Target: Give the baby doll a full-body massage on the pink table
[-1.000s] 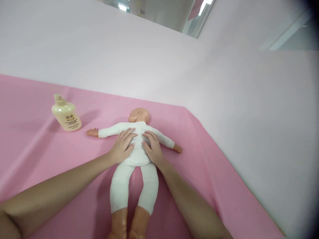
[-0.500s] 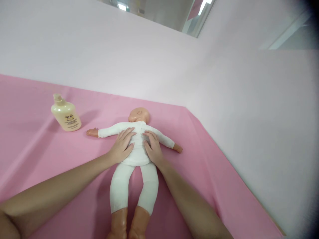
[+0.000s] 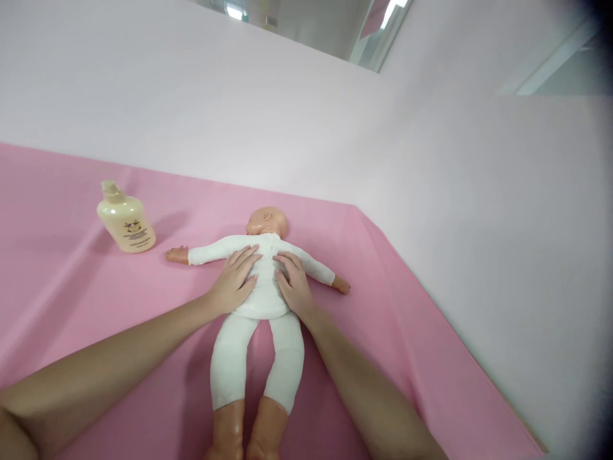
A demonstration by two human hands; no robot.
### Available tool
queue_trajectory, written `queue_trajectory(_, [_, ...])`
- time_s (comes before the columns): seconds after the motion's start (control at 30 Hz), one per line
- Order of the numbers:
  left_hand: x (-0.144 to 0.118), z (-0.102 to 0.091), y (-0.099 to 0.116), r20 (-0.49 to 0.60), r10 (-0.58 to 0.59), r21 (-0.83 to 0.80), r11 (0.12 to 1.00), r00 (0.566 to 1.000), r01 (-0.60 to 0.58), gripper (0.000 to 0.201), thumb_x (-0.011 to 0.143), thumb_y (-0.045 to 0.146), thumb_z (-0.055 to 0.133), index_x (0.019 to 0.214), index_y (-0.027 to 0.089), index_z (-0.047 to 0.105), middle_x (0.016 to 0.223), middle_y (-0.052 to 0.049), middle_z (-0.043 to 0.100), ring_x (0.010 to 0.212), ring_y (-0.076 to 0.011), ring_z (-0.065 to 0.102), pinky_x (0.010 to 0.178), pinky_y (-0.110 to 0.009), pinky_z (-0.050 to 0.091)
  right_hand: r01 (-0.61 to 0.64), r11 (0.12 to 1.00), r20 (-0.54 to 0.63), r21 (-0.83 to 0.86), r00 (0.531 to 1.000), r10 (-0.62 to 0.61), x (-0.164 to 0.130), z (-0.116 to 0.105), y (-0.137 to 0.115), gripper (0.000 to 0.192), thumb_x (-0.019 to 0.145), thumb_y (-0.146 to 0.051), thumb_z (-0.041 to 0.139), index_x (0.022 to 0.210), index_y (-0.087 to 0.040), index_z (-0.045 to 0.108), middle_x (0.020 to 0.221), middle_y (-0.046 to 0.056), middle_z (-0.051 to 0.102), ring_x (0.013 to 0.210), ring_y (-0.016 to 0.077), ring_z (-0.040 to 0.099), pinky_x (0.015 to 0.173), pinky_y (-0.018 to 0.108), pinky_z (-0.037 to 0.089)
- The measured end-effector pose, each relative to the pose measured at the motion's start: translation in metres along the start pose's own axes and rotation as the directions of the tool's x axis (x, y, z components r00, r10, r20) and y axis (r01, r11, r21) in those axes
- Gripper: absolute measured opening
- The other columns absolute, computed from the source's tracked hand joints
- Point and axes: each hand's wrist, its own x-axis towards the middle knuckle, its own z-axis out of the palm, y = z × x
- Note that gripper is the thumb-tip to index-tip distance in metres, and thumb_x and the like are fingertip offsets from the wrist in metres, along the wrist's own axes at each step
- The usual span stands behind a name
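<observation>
Head view: the doll [image 3: 261,291] lies flat on the pink bench [image 3: 421,358], arms spread. The left hand [image 3: 235,281] and right hand [image 3: 293,286] rest flat-fingered on its chest (no closed grip). A lotion bottle [image 3: 125,218] stands left of the doll.

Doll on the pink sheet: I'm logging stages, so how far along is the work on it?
Done: the doll lies flat, clothed in white, arms spread. In hand: the left hand and right hand rest open, palms down, on its trunk. Left: the cream bottle stands apart, untouched, and the doll's legs have no hand on them.
</observation>
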Motion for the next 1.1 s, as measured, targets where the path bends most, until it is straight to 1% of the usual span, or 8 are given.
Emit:
queue_trajectory(0.23, [-0.0001,0.0011,-0.0014,-0.003,-0.002,-0.005,1.000,1.000,0.002,0.044,0.100,0.031,0.039,0.142,0.020,0.048,0.159,-0.012,0.042,0.151,-0.0306,0.031,0.123,-0.060,0.025,0.003,1.000,-0.010,-0.004,1.000,-0.003,-0.0005,0.0010,0.0015,0.036,0.091,-0.020,0.048,0.124,-0.024,0.063,0.134,0.008,0.061,0.131,0.0258,0.051,0.118,0.049,0.036])
queue_trajectory(0.53, [-0.0004,0.0005,-0.0012,-0.017,0.004,-0.028,1.000,1.000,-0.004,0.045,0.099,0.030,0.040,0.142,0.023,0.048,0.159,-0.011,0.042,0.150,-0.0302,0.032,0.123,-0.059,0.024,-0.001,1.000,-0.024,-0.001,1.000,0.001,-0.0011,0.0010,0.0010,0.040,0.091,-0.021,0.048,0.129,-0.024,0.061,0.136,0.009,0.059,0.132,0.0264,0.050,0.118,0.049,0.036])
queue_trajectory(0.77, [0.0002,-0.0001,-0.0005,-0.011,0.005,-0.011,1.000,1.000,-0.005,0.041,0.100,0.031,0.039,0.137,0.020,0.052,0.158,-0.013,0.043,0.150,-0.0309,0.033,0.122,-0.059,0.025,-0.020,1.000,-0.019,-0.002,1.000,0.020,-0.0010,0.0010,0.0008,0.039,0.091,-0.021,0.048,0.127,-0.023,0.062,0.136,0.010,0.059,0.132,0.0263,0.050,0.118,0.049,0.036])
queue_trajectory(1.1, [0.0006,-0.0003,0.0001,-0.021,0.008,-0.001,1.000,1.000,-0.008,0.039,0.099,0.030,0.040,0.133,0.022,0.055,0.157,-0.012,0.044,0.148,-0.0317,0.034,0.121,-0.060,0.027,-0.008,1.000,-0.031,0.025,0.999,0.009,-0.0015,0.0010,0.0012,0.035,0.090,-0.019,0.049,0.121,-0.026,0.064,0.133,0.008,0.060,0.130,0.0253,0.052,0.117,0.048,0.037])
